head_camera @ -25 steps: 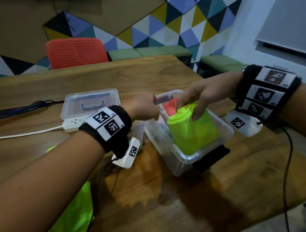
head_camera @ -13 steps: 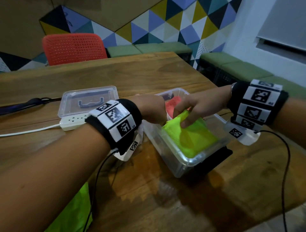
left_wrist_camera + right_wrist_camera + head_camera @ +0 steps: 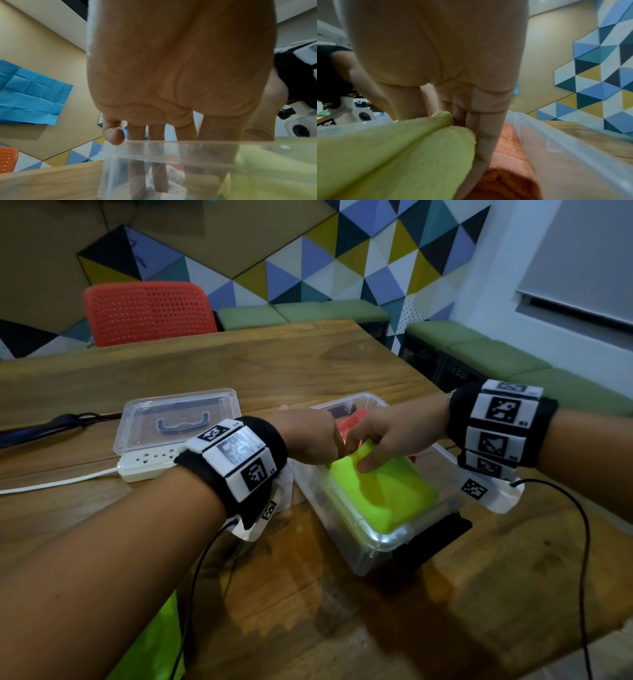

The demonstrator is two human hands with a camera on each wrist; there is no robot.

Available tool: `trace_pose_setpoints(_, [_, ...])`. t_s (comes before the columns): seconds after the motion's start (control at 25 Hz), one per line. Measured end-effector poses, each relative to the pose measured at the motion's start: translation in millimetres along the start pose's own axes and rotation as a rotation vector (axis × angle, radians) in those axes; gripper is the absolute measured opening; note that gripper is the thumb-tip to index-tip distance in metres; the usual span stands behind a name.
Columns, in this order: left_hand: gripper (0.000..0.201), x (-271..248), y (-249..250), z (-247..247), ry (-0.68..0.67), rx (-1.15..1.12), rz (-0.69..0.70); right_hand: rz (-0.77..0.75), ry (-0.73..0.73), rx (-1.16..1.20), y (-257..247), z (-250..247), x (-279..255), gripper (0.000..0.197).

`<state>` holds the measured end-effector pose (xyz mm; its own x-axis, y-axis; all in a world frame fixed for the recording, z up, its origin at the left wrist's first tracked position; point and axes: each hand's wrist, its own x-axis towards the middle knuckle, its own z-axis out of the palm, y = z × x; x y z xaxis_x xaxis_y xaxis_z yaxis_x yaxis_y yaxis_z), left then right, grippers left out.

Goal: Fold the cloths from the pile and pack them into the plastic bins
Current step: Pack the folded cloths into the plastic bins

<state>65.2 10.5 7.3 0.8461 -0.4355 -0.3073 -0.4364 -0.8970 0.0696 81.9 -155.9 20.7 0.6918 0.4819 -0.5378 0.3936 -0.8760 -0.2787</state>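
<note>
A clear plastic bin [image 3: 376, 542] stands on the wooden table [image 3: 274, 364]. A folded lime green cloth [image 3: 387, 494] fills its near half, and an orange cloth [image 3: 356, 417] lies behind it. My right hand [image 3: 387, 436] pinches the green cloth's far fold, thumb on top. In the right wrist view its fingers [image 3: 481, 135] run down between the green cloth [image 3: 393, 155] and the orange cloth [image 3: 510, 162]. My left hand [image 3: 308, 436] is at the bin's left side. Its straight fingers [image 3: 137, 169] reach down inside the clear wall [image 3: 188, 150].
The bin's clear lid [image 3: 178, 419] lies to the left, behind a white power strip [image 3: 147, 465]. Another lime green cloth [image 3: 154, 645] shows at the lower left. A black object [image 3: 435, 539] sits against the bin's right side. A red chair [image 3: 147, 313] stands beyond the table.
My right hand has pushed the green cloth from standing up out of the bin down into it. My left hand has stayed at the bin's left side.
</note>
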Motion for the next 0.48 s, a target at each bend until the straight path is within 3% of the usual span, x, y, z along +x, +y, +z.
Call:
trace_pose_setpoints(0.08, [0.039,0,-2,1,-0.01,-0.003,0.002,0.024,-0.017,-0.036,-3,-1,3,0.02])
trace_pose_setpoints(0.2, [0.034,5,-7,2,0.047,-0.113,0.015,0.035,-0.023,0.14,-4,-14,4,0.012])
trace_pose_setpoints(0.36, [0.028,4,-23,-8,0.399,-0.591,-0.048,0.088,0.095,0.343,-9,-38,13,0.016])
trace_pose_setpoints(0.48, [0.029,-2,-29,-19,0.545,-0.644,-0.074,0.106,0.16,0.383,-15,-45,33,0.013])
